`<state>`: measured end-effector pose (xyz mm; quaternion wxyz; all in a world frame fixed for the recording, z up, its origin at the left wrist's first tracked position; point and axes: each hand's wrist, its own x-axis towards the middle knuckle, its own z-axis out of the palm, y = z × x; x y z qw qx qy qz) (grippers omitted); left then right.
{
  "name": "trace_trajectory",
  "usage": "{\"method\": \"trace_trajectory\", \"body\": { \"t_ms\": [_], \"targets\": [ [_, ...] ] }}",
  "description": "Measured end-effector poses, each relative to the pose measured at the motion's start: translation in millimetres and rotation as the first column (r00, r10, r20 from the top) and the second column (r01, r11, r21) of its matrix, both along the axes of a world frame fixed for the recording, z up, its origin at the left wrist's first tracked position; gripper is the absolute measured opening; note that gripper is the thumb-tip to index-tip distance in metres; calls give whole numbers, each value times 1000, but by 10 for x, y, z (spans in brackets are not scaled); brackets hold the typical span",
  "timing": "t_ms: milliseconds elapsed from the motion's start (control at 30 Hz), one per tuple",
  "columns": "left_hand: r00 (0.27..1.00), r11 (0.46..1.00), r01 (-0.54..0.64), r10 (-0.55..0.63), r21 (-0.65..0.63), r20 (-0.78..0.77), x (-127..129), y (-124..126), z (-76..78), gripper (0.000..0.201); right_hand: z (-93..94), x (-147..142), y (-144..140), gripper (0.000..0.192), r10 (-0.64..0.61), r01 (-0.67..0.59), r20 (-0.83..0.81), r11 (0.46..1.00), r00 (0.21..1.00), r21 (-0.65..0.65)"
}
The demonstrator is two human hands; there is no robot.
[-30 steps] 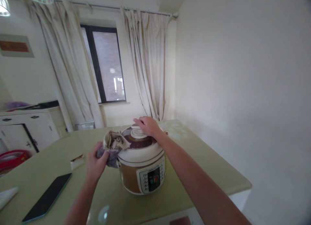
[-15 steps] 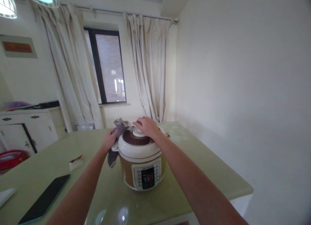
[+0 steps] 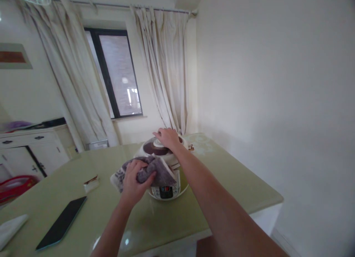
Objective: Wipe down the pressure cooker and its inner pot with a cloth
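So the cooker (image 3: 171, 160) is a rounded, electric-looking thing, standing upright on the table (image 3: 227, 164). White lid (image 3: 151, 149) is on, with a dark maroon patch on top and a pale knob (image 3: 158, 144) in the middle, mostly hidden. There's a white control panel on the near side with a dark screen (image 3: 166, 192) showing bits of red and blue; its upper left is covered up. The cloth (image 3: 163, 174) is fuzzy, purple-grey, bunched and held up in front of the cooker, left end patterned and paler, right edge whitish. Can't tell if they're touching.
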<state>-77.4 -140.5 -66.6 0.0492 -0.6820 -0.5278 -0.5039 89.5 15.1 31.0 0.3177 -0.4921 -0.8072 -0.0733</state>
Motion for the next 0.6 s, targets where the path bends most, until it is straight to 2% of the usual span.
{"method": "trace_trajectory", "body": {
  "t_ms": [67,133,233,333,400,467,500,567,600],
  "targets": [
    [999,996,-40,39,76,10,86,101,-63,38,-14,10,42,47,10,-11,-37,1000,999,-24],
    [992,997,-37,28,75,125,66,329,-51,52,-30,35,87,43,43,-49,-95,997,995,-55],
    [930,995,61,-29,-75,368,-76,737,111,61,-42,95,150,35,103,-120,-169,988,980,-93],
    [914,975,131,-48,-182,402,-154,925,273,61,-35,139,193,30,116,-135,-179,986,977,-100],
    [944,982,100,-42,-163,328,-91,835,281,58,-29,140,208,31,98,-117,-173,988,980,-101],
    [984,997,39,-26,-67,177,79,620,188,52,-25,123,211,31,65,-86,-174,990,983,-115],
    [998,999,33,-33,9,53,198,501,108,49,-24,113,208,30,47,-70,-177,990,983,-126],
    [962,988,120,-92,96,-258,481,315,-101,48,-25,104,199,31,18,-45,-185,988,983,-145],
    [897,972,215,-160,91,-411,632,268,-220,48,-26,106,192,32,14,-43,-187,988,982,-150]
  ]
}}
